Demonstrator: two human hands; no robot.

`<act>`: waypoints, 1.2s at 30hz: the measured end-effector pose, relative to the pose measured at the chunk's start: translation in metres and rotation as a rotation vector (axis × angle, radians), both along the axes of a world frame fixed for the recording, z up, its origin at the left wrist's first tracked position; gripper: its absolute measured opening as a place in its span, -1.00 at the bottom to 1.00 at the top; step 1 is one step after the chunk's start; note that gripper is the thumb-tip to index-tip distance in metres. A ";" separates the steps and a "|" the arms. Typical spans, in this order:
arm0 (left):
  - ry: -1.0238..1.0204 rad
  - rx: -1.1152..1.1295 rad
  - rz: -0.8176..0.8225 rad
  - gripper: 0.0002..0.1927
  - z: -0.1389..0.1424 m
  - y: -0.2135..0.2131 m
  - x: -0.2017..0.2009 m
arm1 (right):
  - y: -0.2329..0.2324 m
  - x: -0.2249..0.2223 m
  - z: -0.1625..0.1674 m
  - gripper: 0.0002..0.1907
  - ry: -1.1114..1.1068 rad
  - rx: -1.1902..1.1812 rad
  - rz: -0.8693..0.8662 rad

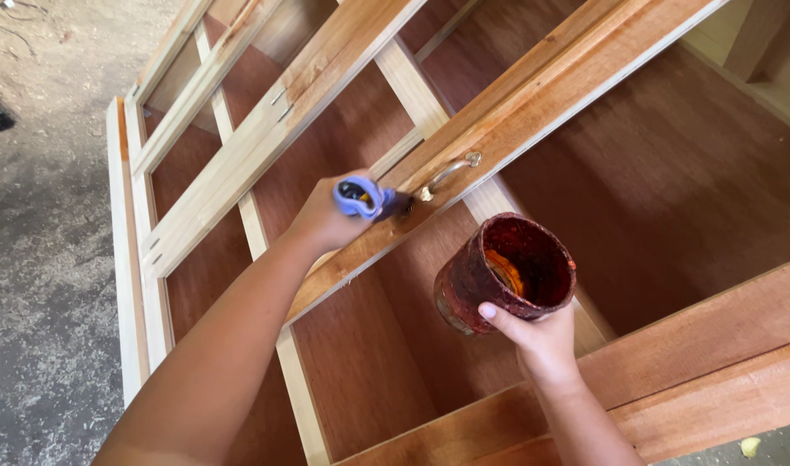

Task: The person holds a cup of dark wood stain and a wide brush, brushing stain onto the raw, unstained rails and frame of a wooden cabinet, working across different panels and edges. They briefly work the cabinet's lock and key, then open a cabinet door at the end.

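Left hand (326, 220) is clamped on a blue-wrapped applicator (365, 198) against the cabinet door rail (507, 121), beside the brass handle (448, 173). Right hand (542, 341) grips a stain-crusted can (503, 272) from below; it looks rigid, sticky and spillable, best held upright.

I'm in a woodworking shop: an unfinished cabinet (671, 173) of bare wood lies open under me, sawdust (41, 285) covers the concrete floor (58, 103), and my tin (505, 274) is caked with reddish stain.
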State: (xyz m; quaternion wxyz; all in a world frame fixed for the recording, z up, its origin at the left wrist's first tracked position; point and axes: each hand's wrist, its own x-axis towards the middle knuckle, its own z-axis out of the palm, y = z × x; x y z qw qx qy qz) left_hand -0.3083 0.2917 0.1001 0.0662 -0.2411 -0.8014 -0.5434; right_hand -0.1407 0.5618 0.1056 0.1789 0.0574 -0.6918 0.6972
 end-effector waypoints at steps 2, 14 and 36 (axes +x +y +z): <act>0.071 -0.070 -0.005 -0.93 0.005 0.002 -0.002 | -0.001 0.000 0.000 -0.20 -0.002 0.001 -0.006; 0.171 0.199 -0.055 -0.88 0.015 0.051 -0.021 | -0.005 -0.006 -0.003 -0.17 -0.012 0.041 0.004; -0.056 0.087 -0.014 -0.83 -0.026 -0.008 0.026 | -0.008 -0.004 -0.002 -0.15 -0.025 -0.071 0.022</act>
